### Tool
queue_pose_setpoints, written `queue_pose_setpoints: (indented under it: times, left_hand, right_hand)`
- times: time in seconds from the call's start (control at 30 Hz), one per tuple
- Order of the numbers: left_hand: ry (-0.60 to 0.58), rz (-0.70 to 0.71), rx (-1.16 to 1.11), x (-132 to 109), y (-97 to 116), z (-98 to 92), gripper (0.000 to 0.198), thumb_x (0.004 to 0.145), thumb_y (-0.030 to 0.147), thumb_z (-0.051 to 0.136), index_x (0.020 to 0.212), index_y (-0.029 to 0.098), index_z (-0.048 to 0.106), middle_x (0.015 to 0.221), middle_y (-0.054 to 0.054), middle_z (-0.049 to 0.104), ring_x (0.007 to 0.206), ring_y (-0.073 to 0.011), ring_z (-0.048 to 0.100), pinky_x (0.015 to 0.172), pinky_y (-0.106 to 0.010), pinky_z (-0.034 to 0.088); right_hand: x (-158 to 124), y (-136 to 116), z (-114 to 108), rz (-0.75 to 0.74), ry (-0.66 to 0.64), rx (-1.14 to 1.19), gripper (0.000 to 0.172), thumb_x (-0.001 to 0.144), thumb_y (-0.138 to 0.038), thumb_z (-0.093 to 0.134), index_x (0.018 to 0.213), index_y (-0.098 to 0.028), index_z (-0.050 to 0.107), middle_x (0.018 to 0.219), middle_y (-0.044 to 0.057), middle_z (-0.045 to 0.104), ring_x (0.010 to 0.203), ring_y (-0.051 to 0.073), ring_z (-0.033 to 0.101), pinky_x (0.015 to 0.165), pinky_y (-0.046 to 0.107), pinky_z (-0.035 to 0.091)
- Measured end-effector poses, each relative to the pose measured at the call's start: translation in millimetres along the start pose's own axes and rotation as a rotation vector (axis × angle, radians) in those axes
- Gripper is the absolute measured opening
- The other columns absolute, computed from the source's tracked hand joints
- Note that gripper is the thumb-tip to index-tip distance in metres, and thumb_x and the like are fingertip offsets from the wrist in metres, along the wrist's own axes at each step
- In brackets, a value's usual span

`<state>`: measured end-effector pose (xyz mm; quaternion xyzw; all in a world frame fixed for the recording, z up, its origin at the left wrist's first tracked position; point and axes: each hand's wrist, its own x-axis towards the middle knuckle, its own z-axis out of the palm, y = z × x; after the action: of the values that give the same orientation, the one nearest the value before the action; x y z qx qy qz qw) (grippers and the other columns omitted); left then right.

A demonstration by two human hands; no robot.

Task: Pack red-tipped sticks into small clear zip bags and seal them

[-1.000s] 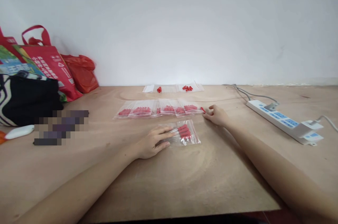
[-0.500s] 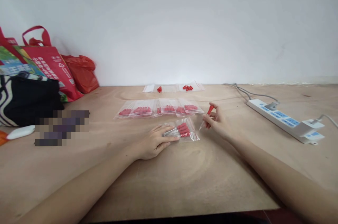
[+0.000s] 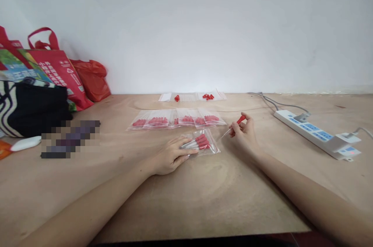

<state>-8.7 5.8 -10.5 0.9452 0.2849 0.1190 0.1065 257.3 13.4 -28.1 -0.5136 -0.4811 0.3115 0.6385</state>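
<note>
A clear zip bag (image 3: pixel 214 146) with several red-bulbed droppers (image 3: pixel 201 142) in it lies on the wooden table (image 3: pixel 186 204). My left hand (image 3: pixel 167 157) rests on the bag's left end, fingers stretched out and apart on either side of the clear tubes. To the right of the bag, my right hand (image 3: pixel 244 132) is closed around a single dropper (image 3: pixel 241 119). Its red bulb points up and right, and its thin clear tip slants down toward the bag. Part of the dropper is hidden by the fingers.
Behind my hands lies a row of filled zip bags (image 3: pixel 157 121). Farther back, a bag (image 3: pixel 190 97) holds clear tubes and loose red bulbs (image 3: pixel 208 97). A power strip (image 3: pixel 309 130) with cables stands right. Shopping bags (image 3: pixel 58 68), a black bag (image 3: pixel 35 109) and a white object (image 3: pixel 26 143) sit left.
My right hand has moved a little right, away from the bag, with the dropper tilted flatter. My left hand stays on the bag. The view has shifted slightly.
</note>
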Motion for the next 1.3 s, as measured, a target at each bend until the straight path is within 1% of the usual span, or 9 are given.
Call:
queue_pose_setpoints:
  times: [0.1,0.33,0.57,0.67,0.83,0.93,1.07,1.13,1.3]
  left_hand:
    - [-0.003,-0.002,-0.004,0.0,0.1,-0.4,0.037,0.087,0.02,0.039,0.12,0.033,0.048,0.134,-0.004,0.036,0.123,-0.0249,0.033,0.1,-0.047,0.029]
    - [-0.007,-0.013,0.004,-0.9,-0.2,0.1,0.036,0.088,0.021,0.039,0.121,0.034,0.046,0.135,-0.004,0.034,0.125,-0.0242,0.03,0.1,-0.046,0.03]
    - [0.01,-0.015,-0.013,-0.9,1.3,-0.9,0.035,0.088,0.021,0.039,0.119,0.033,0.048,0.135,-0.003,0.036,0.124,-0.0249,0.033,0.1,-0.046,0.031]
    - [0.019,-0.016,-0.025,-1.1,0.5,-0.1,0.035,0.088,0.021,0.039,0.12,0.033,0.048,0.135,-0.003,0.035,0.123,-0.0251,0.033,0.1,-0.046,0.03]
    - [0.01,-0.05,-0.032,-1.4,-0.3,0.4,0.036,0.089,0.024,0.038,0.123,0.033,0.044,0.136,-0.003,0.032,0.125,-0.0255,0.03,0.101,-0.046,0.03]
    - [0.023,-0.056,-0.037,-1.2,0.4,-0.2,0.035,0.088,0.025,0.038,0.123,0.031,0.045,0.134,-0.005,0.035,0.124,-0.0255,0.032,0.1,-0.046,0.03]
    - [0.027,-0.065,-0.028,-1.0,0.9,-1.0,0.035,0.088,0.025,0.039,0.123,0.029,0.046,0.133,-0.006,0.037,0.122,-0.0244,0.034,0.1,-0.044,0.031]
    - [0.013,-0.08,-0.026,-1.1,0.5,-1.3,0.036,0.089,0.025,0.038,0.124,0.029,0.044,0.134,-0.006,0.036,0.123,-0.0245,0.033,0.1,-0.045,0.03]
    - [0.001,-0.082,-0.03,-1.3,-1.7,-0.5,0.036,0.09,0.028,0.036,0.125,0.03,0.042,0.134,-0.005,0.038,0.124,-0.024,0.032,0.102,-0.047,0.026]
  right_hand:
    - [3.4,2.8,-1.8,0.023,0.04,0.014,0.059,0.07,-0.045,0.054,0.115,-0.022,0.024,0.063,-0.008,0.051,0.045,0.008,0.047,0.044,0.022,0.041]
    - [-16.2,-1.0,11.8,0.187,-0.113,0.139,0.058,0.066,-0.047,0.058,0.11,-0.023,0.028,0.062,-0.008,0.052,0.045,0.008,0.049,0.043,0.021,0.041]
    - [-27.1,-7.7,15.5,0.318,-0.18,0.23,0.051,0.066,-0.046,0.058,0.101,-0.024,0.029,0.061,-0.008,0.053,0.047,0.009,0.053,0.048,0.024,0.046]
    - [-28.8,-6.3,17.5,0.315,-0.176,0.259,0.047,0.066,-0.044,0.058,0.095,-0.025,0.027,0.061,-0.008,0.052,0.05,0.011,0.056,0.051,0.027,0.048]
    - [-28.7,-4.3,18.3,0.315,-0.104,0.297,0.044,0.066,-0.039,0.06,0.089,-0.026,0.025,0.062,-0.008,0.054,0.056,0.014,0.061,0.053,0.03,0.051]
    - [-28.2,-6.5,17.5,0.355,-0.119,0.33,0.041,0.065,-0.036,0.062,0.087,-0.025,0.029,0.063,-0.007,0.055,0.058,0.013,0.061,0.057,0.03,0.052]
    - [-27.6,-10.4,15.8,0.409,-0.195,0.329,0.037,0.061,-0.037,0.065,0.083,-0.021,0.04,0.065,-0.004,0.057,0.058,0.01,0.059,0.062,0.027,0.051]
    - [-27.3,-11.8,14.5,0.398,-0.247,0.251,0.035,0.059,-0.038,0.068,0.079,-0.019,0.047,0.065,-0.003,0.056,0.055,0.008,0.056,0.059,0.024,0.049]
    - [-28.4,-16.6,12.4,0.33,-0.405,0.011,0.038,0.054,-0.039,0.072,0.08,-0.017,0.056,0.061,-0.005,0.052,0.043,0.004,0.044,0.037,0.018,0.036]
